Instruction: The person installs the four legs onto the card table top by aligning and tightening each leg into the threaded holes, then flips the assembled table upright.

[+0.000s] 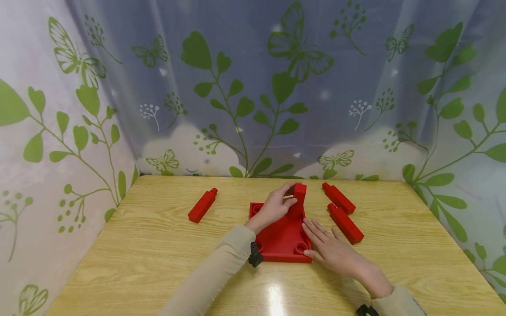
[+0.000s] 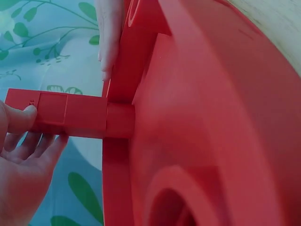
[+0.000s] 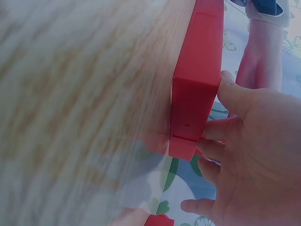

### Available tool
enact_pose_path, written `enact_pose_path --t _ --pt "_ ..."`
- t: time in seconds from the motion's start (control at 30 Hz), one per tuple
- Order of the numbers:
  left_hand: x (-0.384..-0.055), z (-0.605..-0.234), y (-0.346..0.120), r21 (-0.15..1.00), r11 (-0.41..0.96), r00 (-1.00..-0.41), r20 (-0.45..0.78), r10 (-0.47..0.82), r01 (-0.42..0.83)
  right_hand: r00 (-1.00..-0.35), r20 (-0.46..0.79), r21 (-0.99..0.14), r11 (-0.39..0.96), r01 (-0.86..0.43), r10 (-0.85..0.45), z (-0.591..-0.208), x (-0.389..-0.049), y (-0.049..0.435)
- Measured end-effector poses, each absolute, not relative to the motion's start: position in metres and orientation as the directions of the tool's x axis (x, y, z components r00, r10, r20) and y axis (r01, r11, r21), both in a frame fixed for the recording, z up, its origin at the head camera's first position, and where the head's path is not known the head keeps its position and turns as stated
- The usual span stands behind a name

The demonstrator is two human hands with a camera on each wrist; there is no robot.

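A shallow red square board [image 1: 282,235] with raised edges lies on the table, round sockets showing at its corners. At its far right corner a red square leg [image 1: 300,193] stands upright, its lower end meeting the socket there. My left hand [image 1: 275,205] pinches this leg near the top between thumb and fingers, as the left wrist view shows of the leg [image 2: 70,113] too. Against the board's right edge rests my right hand [image 1: 336,252], fingers mostly straight. In the right wrist view its thumb and fingertips touch the red side wall [image 3: 195,94].
One loose red leg [image 1: 203,205] lies to the left on the wooden table [image 1: 150,263]. Two more, a farther leg [image 1: 339,198] and a nearer leg [image 1: 345,224], lie right of the board. A leaf-patterned curtain [image 1: 245,131] hangs behind the table.
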State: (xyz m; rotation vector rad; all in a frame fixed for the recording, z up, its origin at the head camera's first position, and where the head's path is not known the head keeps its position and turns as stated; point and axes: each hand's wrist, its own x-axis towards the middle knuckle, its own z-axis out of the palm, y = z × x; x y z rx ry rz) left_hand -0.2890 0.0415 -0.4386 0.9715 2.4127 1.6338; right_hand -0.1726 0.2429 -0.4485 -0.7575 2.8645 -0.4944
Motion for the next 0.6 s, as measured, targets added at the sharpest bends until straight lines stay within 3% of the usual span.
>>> enact_pose_path --t 0.13,0.3,0.6 --pt "-0.289 -0.438 0.041 0.857 0.22 -0.782 0.283 0.555 0.466 -0.861 -0.048 -0.349 0.817 -0.46 -0.506 -0.448 -0.172 0.242" --pt "-0.288 -0.437 0.042 0.866 0.234 -0.807 0.27 0.525 0.442 -0.863 -0.059 -0.343 0.822 -0.454 -0.502 -0.448 -0.172 0.242" --pt "-0.281 -0.44 0.057 0.85 0.27 -0.882 0.382 0.276 0.452 -0.861 -0.045 -0.331 0.821 -0.466 -0.507 -0.446 -0.172 0.241"
